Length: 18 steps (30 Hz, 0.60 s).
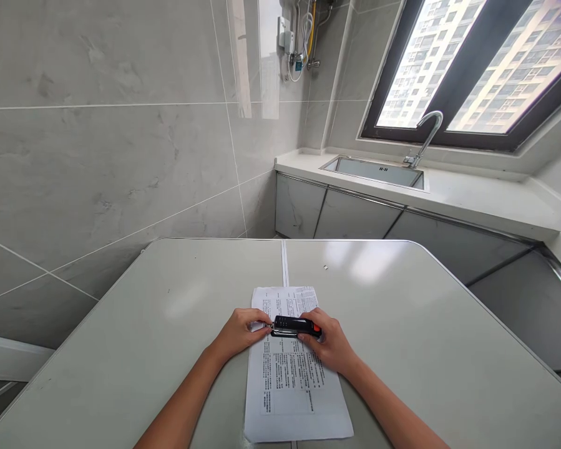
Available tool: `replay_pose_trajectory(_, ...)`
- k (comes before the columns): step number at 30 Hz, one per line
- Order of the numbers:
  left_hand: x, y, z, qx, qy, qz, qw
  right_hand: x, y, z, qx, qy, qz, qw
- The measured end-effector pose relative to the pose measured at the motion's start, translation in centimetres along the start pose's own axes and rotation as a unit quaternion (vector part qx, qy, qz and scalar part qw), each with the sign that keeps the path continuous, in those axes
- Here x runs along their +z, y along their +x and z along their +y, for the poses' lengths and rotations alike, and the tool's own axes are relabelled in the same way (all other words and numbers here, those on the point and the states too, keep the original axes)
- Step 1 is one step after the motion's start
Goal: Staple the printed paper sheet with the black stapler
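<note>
A black stapler (289, 325) with a red part at its right end lies crosswise over printed sheets of paper (293, 386). My right hand (329, 342) is closed around the stapler's right end. At its left end, the thumb and fingertips of my left hand (243, 332) pinch together against the stapler's tip; whether they hold something small there is too fine to tell. The sheets lie on the pale table (144, 349), over its centre seam, with their long side running away from me.
A tiny light-coloured bit (326, 267) lies on the table beyond the sheets. Behind the table stand a counter (472, 190) with a sink (378, 169) and a faucet (423, 140), below a window. A grey tiled wall (102, 149) rises at the left.
</note>
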<state>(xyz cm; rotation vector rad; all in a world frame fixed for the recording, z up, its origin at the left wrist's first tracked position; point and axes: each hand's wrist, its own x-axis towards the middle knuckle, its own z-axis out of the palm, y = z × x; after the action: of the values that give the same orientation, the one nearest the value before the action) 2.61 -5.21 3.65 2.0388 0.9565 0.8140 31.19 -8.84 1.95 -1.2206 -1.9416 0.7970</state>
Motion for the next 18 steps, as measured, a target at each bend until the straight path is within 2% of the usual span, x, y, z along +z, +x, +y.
replay_pose_trajectory(4, 0.2, 0.0, -0.3, 0.039, -0.002, -0.011, 0.999, 0.0, 0.0, 0.2, 0.0, 0.002, -0.002, 1.0)
replay_pose_trajectory(8, -0.4, -0.3, -0.9, 0.053, 0.017, -0.033, 0.998, 0.1, 0.0, 0.3, 0.004, 0.002, -0.001, 1.0)
replay_pose_trajectory(14, -1.6, -0.7, -1.7, 0.05, 0.048, -0.06, 0.996, 0.0, 0.0, 0.3, 0.01, 0.022, 0.004, 1.0)
replay_pose_trajectory(18, -0.8, -0.6, -1.0, 0.031, 0.028, -0.043, 0.998, -0.3, 0.1, -0.2, -0.019, 0.066, 0.019, 0.997)
